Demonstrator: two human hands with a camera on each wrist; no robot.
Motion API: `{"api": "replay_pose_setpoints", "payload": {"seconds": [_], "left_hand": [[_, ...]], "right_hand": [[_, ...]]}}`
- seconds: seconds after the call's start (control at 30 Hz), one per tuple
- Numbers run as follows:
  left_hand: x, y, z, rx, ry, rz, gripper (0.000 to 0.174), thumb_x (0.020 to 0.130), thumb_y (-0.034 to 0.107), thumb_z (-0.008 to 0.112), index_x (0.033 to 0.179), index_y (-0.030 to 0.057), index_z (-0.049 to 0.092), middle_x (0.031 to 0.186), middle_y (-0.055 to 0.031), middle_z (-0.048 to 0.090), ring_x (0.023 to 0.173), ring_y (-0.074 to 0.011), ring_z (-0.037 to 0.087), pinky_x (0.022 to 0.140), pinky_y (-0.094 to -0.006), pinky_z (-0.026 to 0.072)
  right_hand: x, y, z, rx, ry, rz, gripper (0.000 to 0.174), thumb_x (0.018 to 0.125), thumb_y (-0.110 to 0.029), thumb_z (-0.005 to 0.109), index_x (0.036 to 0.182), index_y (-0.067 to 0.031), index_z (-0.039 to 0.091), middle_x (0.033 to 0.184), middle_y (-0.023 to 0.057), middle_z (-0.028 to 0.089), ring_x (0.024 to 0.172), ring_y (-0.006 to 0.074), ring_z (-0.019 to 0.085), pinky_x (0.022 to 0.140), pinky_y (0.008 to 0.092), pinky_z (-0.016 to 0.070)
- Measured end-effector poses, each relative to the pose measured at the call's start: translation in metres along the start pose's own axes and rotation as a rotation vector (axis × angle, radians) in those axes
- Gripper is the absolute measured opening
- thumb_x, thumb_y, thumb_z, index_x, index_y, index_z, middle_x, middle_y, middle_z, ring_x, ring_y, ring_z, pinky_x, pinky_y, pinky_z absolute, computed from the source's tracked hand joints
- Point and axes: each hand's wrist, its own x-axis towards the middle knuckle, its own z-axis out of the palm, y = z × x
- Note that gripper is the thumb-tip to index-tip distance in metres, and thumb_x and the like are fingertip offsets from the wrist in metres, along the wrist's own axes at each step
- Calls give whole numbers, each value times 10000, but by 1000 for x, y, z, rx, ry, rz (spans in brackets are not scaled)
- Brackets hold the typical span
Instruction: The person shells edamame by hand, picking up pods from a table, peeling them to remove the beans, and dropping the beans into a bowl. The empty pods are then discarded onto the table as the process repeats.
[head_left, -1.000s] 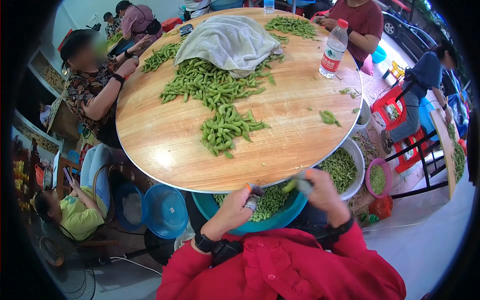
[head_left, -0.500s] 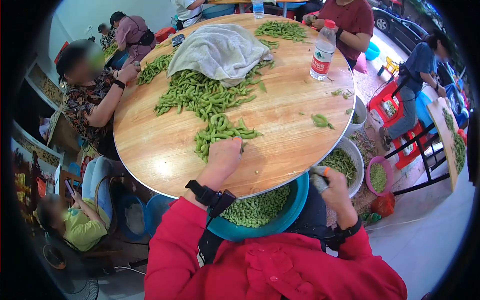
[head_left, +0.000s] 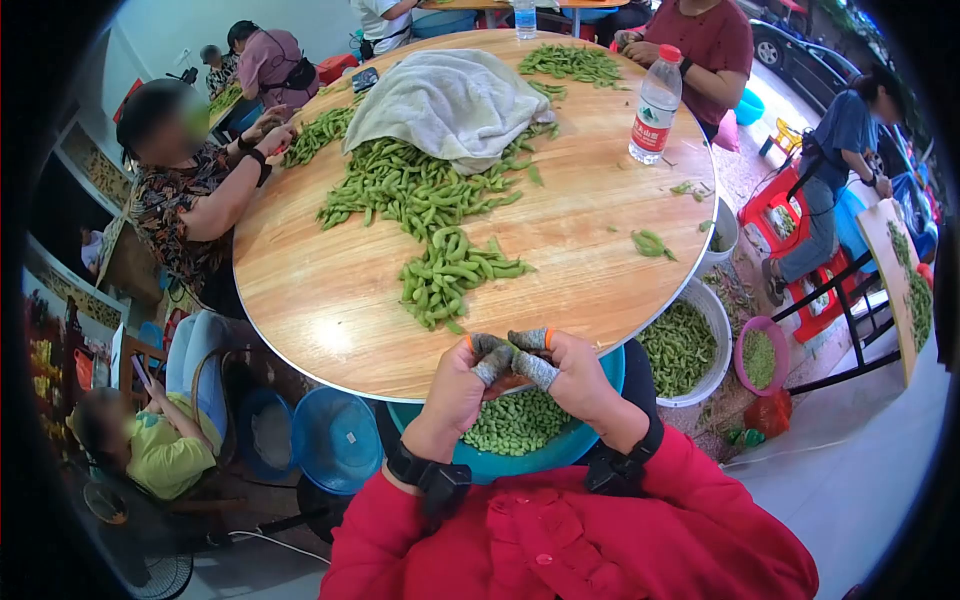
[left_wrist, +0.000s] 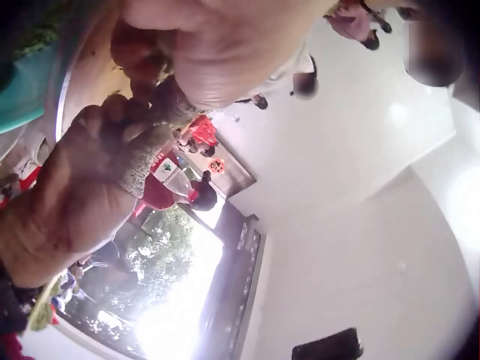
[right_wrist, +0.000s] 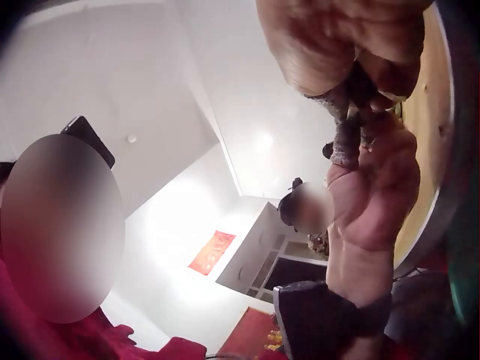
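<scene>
Both hands meet at the near table edge in the head view, left hand (head_left: pixel 455 390) and right hand (head_left: pixel 582 382), with grey covers on thumbs and fingers. Their curled fingertips pinch a bean pod (head_left: pixel 513 347), mostly hidden between them. Below them a teal basin (head_left: pixel 612 372) holds shelled green beans (head_left: pixel 515 422). Beyond lies a pile of pods (head_left: pixel 445 275). The left wrist view shows the left hand (left_wrist: pixel 232 49) close above the right hand (left_wrist: pixel 71 187); the right wrist view shows the right hand (right_wrist: pixel 345 41) and left hand (right_wrist: pixel 375 184) touching at the fingers.
A grey cloth (head_left: pixel 450 105) covers more pods on the round table (head_left: pixel 330 290). A water bottle (head_left: pixel 655 110) stands at right. A white basket (head_left: pixel 722 350) of pods and a pink basin (head_left: pixel 742 355) are right of the table; blue basins (head_left: pixel 340 440) are left. Several people are around.
My left hand has come back from the pod pile to the near table edge. My right hand has moved left and up from beside the white basket, and the fingertips now meet.
</scene>
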Motion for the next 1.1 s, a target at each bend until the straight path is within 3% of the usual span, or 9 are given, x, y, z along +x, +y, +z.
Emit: {"api": "replay_pose_setpoints", "payload": {"seconds": [0.13,0.33,0.43,0.53,0.63,0.67,0.77,0.9,1.1], "left_hand": [[-3,-11,-9,6,-3,101,58,813,42,553,861,64,531,806,-18,571,729,-139,605,628,-247,526],[-9,-12,-20,-59,-13,-47,141,816,50,552,956,52,564,801,-17,583,642,-102,577,545,-202,494],[-12,-10,-21,-101,20,-35,140,812,40,555,951,51,566,798,-24,591,612,-93,563,521,-191,480],[-14,-15,-22,-68,79,85,143,801,24,563,941,50,565,805,-31,596,615,-98,567,536,-200,490],[-20,-12,-29,-60,59,152,150,795,7,562,939,50,561,826,-34,593,639,-104,573,552,-208,497],[-22,-13,-33,-100,84,154,173,791,5,565,957,49,547,850,-37,589,673,-114,578,583,-220,506],[-28,-10,-40,-99,119,209,209,787,3,585,987,45,543,859,-20,582,707,-72,549,555,-177,431],[-32,-8,-53,-32,55,285,254,774,-28,583,1014,17,517,863,-30,564,752,-91,539,680,-208,451],[-32,-6,-63,138,92,406,277,758,-68,576,1016,6,508,854,-35,558,798,-99,536,705,-222,450]], "right_hand": [[-4,9,3,-44,24,-31,215,797,-50,571,993,36,555,843,74,610,780,108,555,685,245,454],[-10,0,8,-643,-2,-273,210,743,-9,566,950,-27,592,808,108,574,736,223,564,658,286,441],[-12,-6,13,-726,4,-360,208,720,-1,572,919,-50,604,774,120,534,718,293,529,633,304,430],[-12,-13,16,-684,-55,-240,154,757,-32,568,908,-28,601,767,78,565,676,210,535,622,282,425],[-8,-7,20,-312,-65,-26,124,778,-62,570,886,-6,596,738,93,573,660,161,542,592,276,424],[-8,-12,21,-260,-87,90,132,822,-96,550,898,-2,601,752,36,602,696,68,508,621,231,419],[-3,2,31,-39,-109,202,128,829,-103,544,883,-4,604,778,0,602,720,45,499,637,214,417],[1,2,44,6,-94,245,119,832,-104,538,866,-11,604,760,-29,579,706,39,485,629,207,410],[5,14,55,30,-78,212,108,831,-73,521,874,-10,598,765,-40,562,705,34,466,619,198,399]]}}
